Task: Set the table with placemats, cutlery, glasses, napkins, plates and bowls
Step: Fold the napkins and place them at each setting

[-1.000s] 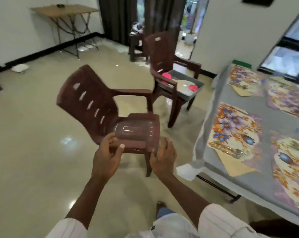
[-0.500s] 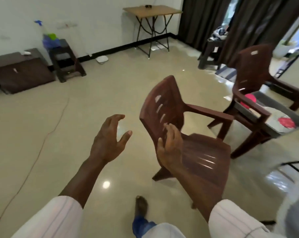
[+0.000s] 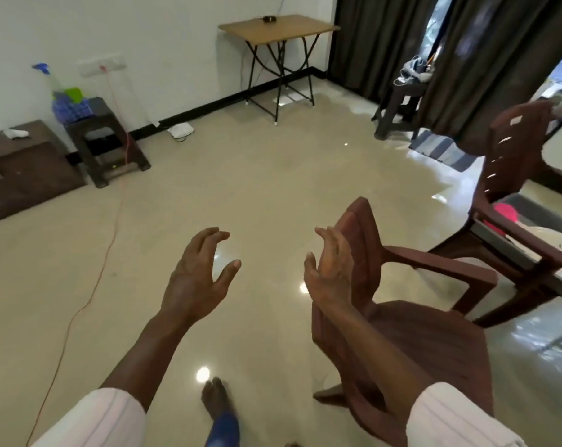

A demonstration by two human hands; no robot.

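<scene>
My left hand [image 3: 199,275] hovers over the bare floor with its fingers spread and nothing in it. My right hand [image 3: 330,269] is also open and empty, just in front of the backrest of a brown plastic chair [image 3: 411,324]. At the right edge a second brown chair [image 3: 511,162] carries a grey tray [image 3: 511,250] with pink and white items [image 3: 507,211] in it. The dining table with its placemats is out of view.
A wooden folding table [image 3: 278,29] stands at the far wall. A dark stool [image 3: 107,141] with blue and green items and a low cabinet [image 3: 22,169] sit at the left. An orange cable [image 3: 89,295] runs across the floor. Dark curtains [image 3: 402,43] and another stool [image 3: 399,104] at the right.
The view has swung left, away from the dining table, which has left the frame. Both hands have come off the near chair and spread apart; the chair now sits lower right.
</scene>
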